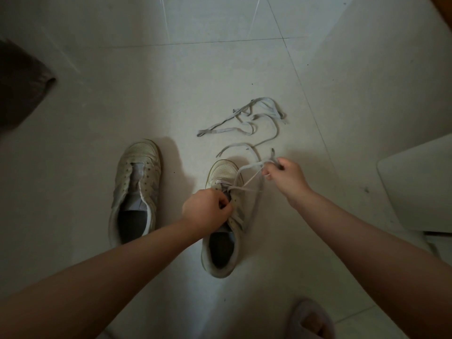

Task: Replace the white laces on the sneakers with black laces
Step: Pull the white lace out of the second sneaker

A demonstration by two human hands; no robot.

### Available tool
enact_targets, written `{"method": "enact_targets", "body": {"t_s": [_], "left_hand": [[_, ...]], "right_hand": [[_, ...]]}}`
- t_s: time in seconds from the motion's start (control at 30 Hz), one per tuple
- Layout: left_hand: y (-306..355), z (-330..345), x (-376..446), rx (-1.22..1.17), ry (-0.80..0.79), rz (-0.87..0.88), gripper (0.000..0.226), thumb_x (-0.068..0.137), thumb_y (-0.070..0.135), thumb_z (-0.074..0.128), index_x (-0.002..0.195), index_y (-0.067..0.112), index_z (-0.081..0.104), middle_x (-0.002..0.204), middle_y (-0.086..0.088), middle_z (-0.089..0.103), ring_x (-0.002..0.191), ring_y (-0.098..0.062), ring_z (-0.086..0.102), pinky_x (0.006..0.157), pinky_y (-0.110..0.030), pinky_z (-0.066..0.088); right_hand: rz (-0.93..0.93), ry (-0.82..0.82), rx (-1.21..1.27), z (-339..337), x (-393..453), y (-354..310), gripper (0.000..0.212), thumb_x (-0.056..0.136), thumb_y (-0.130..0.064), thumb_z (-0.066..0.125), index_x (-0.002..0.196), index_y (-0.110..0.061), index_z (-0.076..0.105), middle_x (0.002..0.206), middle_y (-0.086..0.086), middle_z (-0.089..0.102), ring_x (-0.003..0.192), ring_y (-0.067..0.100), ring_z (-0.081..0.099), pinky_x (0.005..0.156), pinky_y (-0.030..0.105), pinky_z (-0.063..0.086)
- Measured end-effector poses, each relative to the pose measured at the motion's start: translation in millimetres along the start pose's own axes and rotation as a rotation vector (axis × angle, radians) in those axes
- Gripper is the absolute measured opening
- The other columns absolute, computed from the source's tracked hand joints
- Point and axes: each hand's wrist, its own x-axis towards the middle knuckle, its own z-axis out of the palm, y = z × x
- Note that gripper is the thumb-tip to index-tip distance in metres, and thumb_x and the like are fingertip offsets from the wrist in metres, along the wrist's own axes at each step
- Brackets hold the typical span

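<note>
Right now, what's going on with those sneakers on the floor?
A person is unlacing the right-hand sneaker. The left hand grips at its eyelets near the tongue, while the right hand pinches the white lace and holds it out to the side; the lace is still threaded only near the toe. The left-hand sneaker already stands laceless, and a removed white lace lies loose on the floor tiles beyond. No black laces are in view.

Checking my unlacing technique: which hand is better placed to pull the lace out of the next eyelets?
Right hand: it already grips the white lace, drawn clear of the sneaker. The left hand is at the eyelets, steadying.
</note>
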Motion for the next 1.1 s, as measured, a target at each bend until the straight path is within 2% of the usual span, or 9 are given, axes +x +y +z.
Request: {"method": "enact_targets", "body": {"t_s": [0.13, 0.2, 0.33, 0.43, 0.53, 0.63, 0.83, 1.0, 1.1], "left_hand": [[1, 1, 1, 0.003, 0.010, 0.007, 0.027, 0.089, 0.039, 0.055, 0.079, 0.021, 0.072, 0.069, 0.002, 0.064, 0.064, -0.016, 0.059, 0.053, -0.022, 0.040], [3, 0, 1, 0.011, 0.017, 0.007, 0.025, 0.088, 0.037, 0.054, 0.079, 0.021, 0.072, 0.070, 0.001, 0.064, 0.065, -0.017, 0.059, 0.052, -0.022, 0.038], [1, 0, 0, 0.030, 0.005, -0.004, 0.024, 0.088, 0.036, 0.054, 0.075, 0.022, 0.069, 0.064, 0.005, 0.055, 0.065, -0.015, 0.055, 0.054, -0.022, 0.034], [1, 0, 0, 0.024, -0.001, 0.002, 0.024, 0.089, 0.038, 0.055, 0.071, 0.025, 0.064, 0.063, 0.006, 0.052, 0.064, -0.015, 0.052, 0.056, -0.022, 0.034], [1, 0, 0, 0.002, -0.007, 0.010, 0.027, 0.089, 0.040, 0.054, 0.066, 0.028, 0.060, 0.058, 0.007, 0.049, 0.062, -0.014, 0.051, 0.056, -0.022, 0.034], [-1, 0, 0, 0.003, -0.003, 0.002, 0.030, 0.089, 0.040, 0.054, 0.062, 0.027, 0.057, 0.054, 0.008, 0.047, 0.061, -0.014, 0.051, 0.054, -0.022, 0.035], [1, 2, 1, 0.016, 0.017, 0.013, 0.032, 0.089, 0.041, 0.053, 0.074, 0.018, 0.070, 0.066, 0.001, 0.062, 0.062, -0.015, 0.057, 0.051, -0.023, 0.037], [-2, 3, 2, 0.027, 0.022, 0.013, 0.029, 0.089, 0.041, 0.054, 0.074, 0.020, 0.070, 0.062, 0.005, 0.057, 0.062, -0.015, 0.056, 0.054, -0.023, 0.038], [-3, 4, 1, 0.015, 0.019, 0.010, 0.029, 0.089, 0.043, 0.054, 0.074, 0.023, 0.069, 0.062, 0.006, 0.055, 0.062, -0.015, 0.054, 0.055, -0.022, 0.037]], "right_hand": [[0.027, -0.372, -0.167, 15, -18, -1, 0.031, 0.080, -0.037, 0.071, 0.076, -0.007, 0.066, 0.069, 0.001, 0.057, 0.067, 0.013, 0.052, 0.064, 0.027, 0.039], [-0.001, -0.417, -0.194, 23, -20, 0, 0.019, 0.078, -0.029, 0.075, 0.075, -0.014, 0.063, 0.071, -0.001, 0.060, 0.070, 0.012, 0.056, 0.065, 0.027, 0.043], [-0.015, -0.423, -0.121, 25, -20, -2, 0.011, 0.079, -0.017, 0.074, 0.087, -0.013, 0.068, 0.093, 0.012, 0.071, 0.090, 0.021, 0.065, 0.087, 0.038, 0.050], [0.011, -0.369, -0.070, 20, -18, -4, 0.014, 0.081, -0.013, 0.073, 0.092, -0.005, 0.069, 0.083, 0.008, 0.069, 0.075, 0.014, 0.061, 0.076, 0.029, 0.050], [0.047, -0.143, 0.074, 5, -2, -4, 0.010, 0.080, -0.004, 0.072, 0.080, -0.012, 0.066, 0.068, -0.002, 0.062, 0.057, 0.003, 0.057, 0.061, 0.017, 0.045], [0.087, 0.046, 0.198, -9, 9, -2, 0.007, 0.085, -0.005, 0.067, 0.092, -0.007, 0.064, 0.071, 0.002, 0.063, 0.046, -0.005, 0.057, 0.054, 0.009, 0.045], [0.259, -0.357, 0.113, 13, -23, -2, 0.021, 0.085, -0.030, 0.069, 0.096, -0.012, 0.065, 0.078, 0.000, 0.067, 0.061, 0.003, 0.061, 0.051, 0.016, 0.043], [0.147, -0.385, 0.063, 30, -27, -8, 0.013, 0.085, -0.011, 0.069, 0.074, -0.012, 0.062, 0.065, 0.003, 0.062, 0.051, 0.005, 0.058, 0.051, 0.014, 0.046], [0.114, -0.228, 0.100, 24, -21, -6, 0.018, 0.086, -0.009, 0.068, 0.070, -0.011, 0.059, 0.060, 0.001, 0.062, 0.045, 0.002, 0.057, 0.052, 0.015, 0.047]]}}
